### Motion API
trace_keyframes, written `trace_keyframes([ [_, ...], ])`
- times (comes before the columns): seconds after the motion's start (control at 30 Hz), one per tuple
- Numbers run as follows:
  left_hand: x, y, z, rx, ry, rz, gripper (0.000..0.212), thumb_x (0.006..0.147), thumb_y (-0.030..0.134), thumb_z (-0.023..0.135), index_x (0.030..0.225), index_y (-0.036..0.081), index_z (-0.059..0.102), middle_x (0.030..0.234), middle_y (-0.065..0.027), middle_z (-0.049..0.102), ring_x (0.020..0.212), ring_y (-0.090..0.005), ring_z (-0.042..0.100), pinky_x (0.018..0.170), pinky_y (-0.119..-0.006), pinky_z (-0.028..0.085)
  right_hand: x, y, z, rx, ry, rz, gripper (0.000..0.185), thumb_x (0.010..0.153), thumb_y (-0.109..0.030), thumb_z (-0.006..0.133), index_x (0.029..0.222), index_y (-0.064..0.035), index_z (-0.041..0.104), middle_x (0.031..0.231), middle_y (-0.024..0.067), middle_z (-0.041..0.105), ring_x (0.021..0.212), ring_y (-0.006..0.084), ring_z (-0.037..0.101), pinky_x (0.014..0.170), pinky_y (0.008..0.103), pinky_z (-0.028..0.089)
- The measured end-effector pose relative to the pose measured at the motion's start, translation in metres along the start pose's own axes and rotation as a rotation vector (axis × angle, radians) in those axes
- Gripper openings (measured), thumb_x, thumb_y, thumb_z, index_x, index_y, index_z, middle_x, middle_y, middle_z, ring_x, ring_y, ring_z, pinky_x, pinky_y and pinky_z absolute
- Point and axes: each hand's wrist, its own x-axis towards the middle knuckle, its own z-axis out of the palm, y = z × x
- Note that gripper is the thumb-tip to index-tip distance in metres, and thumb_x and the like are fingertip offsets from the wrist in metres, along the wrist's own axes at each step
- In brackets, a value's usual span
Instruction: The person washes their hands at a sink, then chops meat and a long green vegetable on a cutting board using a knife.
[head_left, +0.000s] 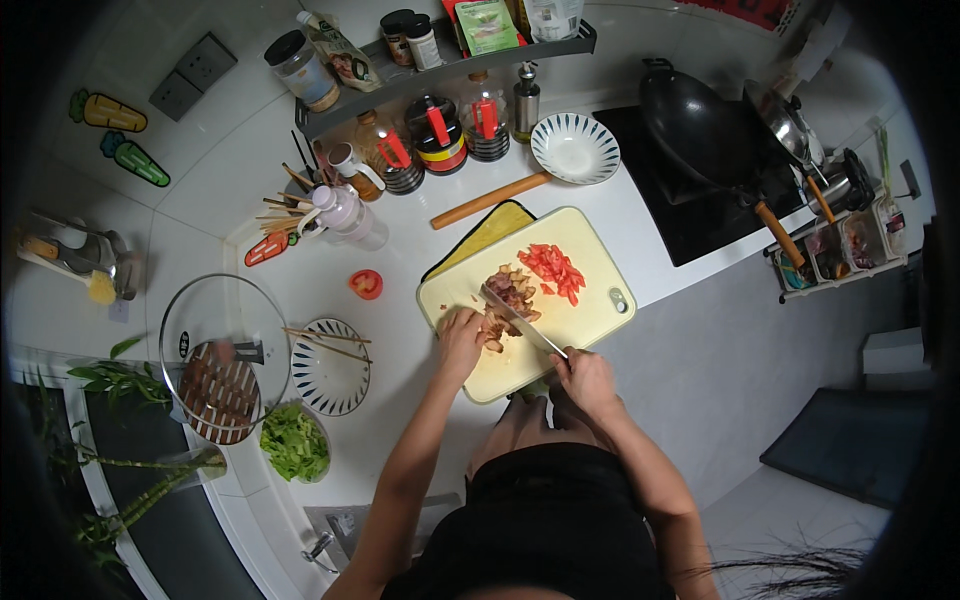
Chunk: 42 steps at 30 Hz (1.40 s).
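My right hand (586, 381) grips the handle of a kitchen knife (527, 331). Its blade lies across a heap of chopped brown meat (516, 291) on a pale yellow cutting board (585, 330). Against the left side of that heap, my left hand (460, 346) rests with bent fingers; whether a piece is pinched under them is hidden. Diced tomato (553, 271) forms a separate red pile near the board's far right part. Half a tomato (366, 284) sits on the white counter, left of the board.
Left are a glass lid (166, 330), a patterned bowl (330, 401) with chopsticks across it, and lettuce (295, 442). A rolling pin (487, 201) and patterned plate (576, 148) lie beyond the board. The hob (667, 217) at right carries a black wok (694, 127).
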Motion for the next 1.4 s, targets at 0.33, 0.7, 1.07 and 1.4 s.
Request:
trace_keyframes([
  [0.33,-0.015,-0.014,0.001,-0.091,0.076,0.152,0.013,0.073,0.003,0.07,0.082,0.01,0.064,0.09,-0.0041,0.059,0.093,-0.0264,0.056,0.084,-0.04,0.042,0.006,-0.015,-0.002,-0.031,-0.062,-0.071,0.034,0.092,-0.036,0.057,0.08,-0.0052,0.065,0.069,0.0187,0.065,0.064,0.0387,0.064,0.061,0.047,0.052],
  [0.7,-0.021,0.006,0.001,-0.038,0.109,0.175,0.015,0.075,0.006,0.068,0.087,0.012,0.073,0.09,-0.0012,0.062,0.088,-0.0228,0.058,0.078,-0.036,0.044,0.012,-0.018,0.013,-0.089,-0.032,-0.154,0.032,0.092,-0.034,0.058,0.079,-0.0049,0.064,0.069,0.0169,0.066,0.063,0.0367,0.064,0.061,0.0453,0.052],
  [1.07,-0.029,0.015,-0.033,0.0,0.399,0.042,0.01,0.082,0.004,0.067,0.091,0.006,0.068,0.091,-0.0061,0.064,0.083,-0.0252,0.059,0.074,-0.037,0.044,0.016,-0.007,0.002,-0.089,-0.055,-0.214,0.03,0.092,-0.03,0.057,0.079,-0.0034,0.064,0.072,0.0172,0.066,0.063,0.0365,0.064,0.062,0.045,0.052],
  [1.4,0.046,0.041,-0.075,0.034,0.261,0.077,0.014,0.093,0.014,0.054,0.088,0.004,0.063,0.085,-0.0107,0.062,0.083,-0.03,0.058,0.074,-0.039,0.046,0.031,0.0,0.033,-0.283,-0.082,-0.396,0.021,0.091,-0.024,0.051,0.086,-0.0083,0.065,0.066,0.0095,0.065,0.057,0.0269,0.065,0.055,0.04,0.051],
])
